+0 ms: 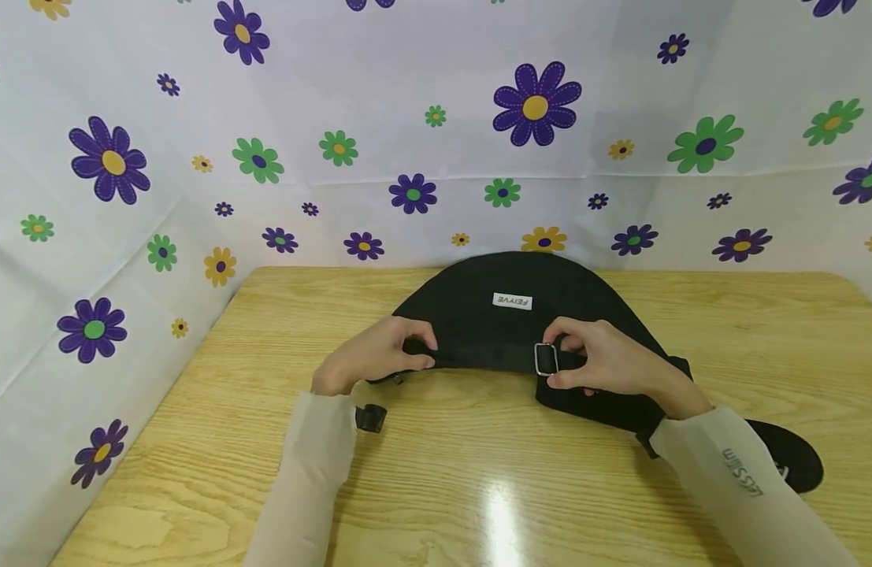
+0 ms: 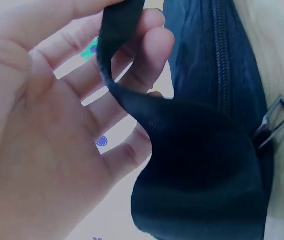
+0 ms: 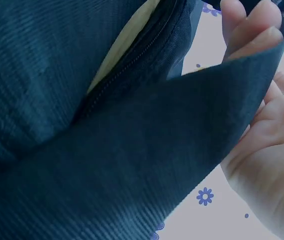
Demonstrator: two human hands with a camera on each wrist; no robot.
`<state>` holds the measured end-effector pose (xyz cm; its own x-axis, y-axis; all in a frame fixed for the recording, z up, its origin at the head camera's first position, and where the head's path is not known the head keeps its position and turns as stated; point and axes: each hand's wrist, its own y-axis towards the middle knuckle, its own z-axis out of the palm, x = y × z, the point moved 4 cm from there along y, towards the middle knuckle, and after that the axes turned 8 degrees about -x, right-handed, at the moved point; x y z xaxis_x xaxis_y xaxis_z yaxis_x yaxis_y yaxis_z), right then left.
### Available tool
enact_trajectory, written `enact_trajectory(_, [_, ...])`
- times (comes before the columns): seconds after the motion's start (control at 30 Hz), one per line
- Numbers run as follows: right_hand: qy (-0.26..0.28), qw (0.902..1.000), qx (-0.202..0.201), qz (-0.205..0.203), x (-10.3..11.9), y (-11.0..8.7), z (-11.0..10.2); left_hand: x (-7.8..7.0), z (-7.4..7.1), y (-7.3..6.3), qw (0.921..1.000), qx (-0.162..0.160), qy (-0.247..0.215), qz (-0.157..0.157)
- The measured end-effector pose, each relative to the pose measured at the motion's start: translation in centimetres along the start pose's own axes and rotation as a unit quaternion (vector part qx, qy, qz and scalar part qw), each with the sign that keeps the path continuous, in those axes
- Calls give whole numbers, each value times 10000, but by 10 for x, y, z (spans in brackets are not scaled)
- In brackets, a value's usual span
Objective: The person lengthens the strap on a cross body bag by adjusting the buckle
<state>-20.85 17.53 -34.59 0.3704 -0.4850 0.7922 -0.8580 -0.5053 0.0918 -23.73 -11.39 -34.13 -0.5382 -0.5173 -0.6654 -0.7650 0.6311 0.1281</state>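
A black crescent-shaped shoulder bag [image 1: 535,283] with a white label [image 1: 512,302] lies on the wooden table. At its left end my left hand [image 1: 386,346] pinches the black strap [image 2: 192,150] between thumb and fingers; in the left wrist view the strap bends in a loop beside the palm. My right hand [image 1: 606,358] grips the wide strap [image 3: 182,125] near the square metal slide buckle [image 1: 546,359], which sits at the fingertips. A zipper [image 2: 222,60] runs along the bag's edge, with a metal zipper pull [image 2: 279,117].
Left of the bag, a black strap end [image 1: 370,417] sits near the left sleeve. Beyond the right forearm, the wide strap's rounded end [image 1: 797,457] rests on the wooden table [image 1: 436,472]. A flower-patterned cloth [image 1: 436,150] hangs behind and to the left.
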Motion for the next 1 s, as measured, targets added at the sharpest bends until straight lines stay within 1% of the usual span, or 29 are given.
enact_trajectory(0.1, [32,9999,87,-61,-1,0,1,-1,1,1,9998,63,182,-70])
enact_trajectory(0.2, [17,9998,105,-167,-2,0,2,-3,2,3,9985,127,372,-371])
enact_trajectory(0.27, [-41,9996,88,-272,-3,0,3,-5,3,4,9968,240,498,-576])
enact_trajectory(0.37, [-154,9989,80,-439,-3,0,6,-8,5,2,9935,455,691,-786])
enact_trajectory(0.47, [-298,9982,139,-507,-2,-2,7,-11,9,-1,9921,643,737,-791])
enact_trajectory(0.6, [-444,9972,266,-537,0,-8,7,-11,13,-5,9918,792,745,-676])
enact_trajectory(0.7, [-526,9964,428,-516,0,-14,7,-9,15,-10,9889,865,1019,-648])
enact_trajectory(0.77, [-665,9953,575,-398,-1,-19,6,-9,16,-14,9861,879,1227,-691])
enact_trajectory(0.9, [-897,9922,866,-3,-9,-32,-1,-8,19,-23,9832,813,1461,-738])
enact_trajectory(1.0, [-792,9912,1040,201,-15,-41,-10,-6,20,-30,9811,746,1652,-685])
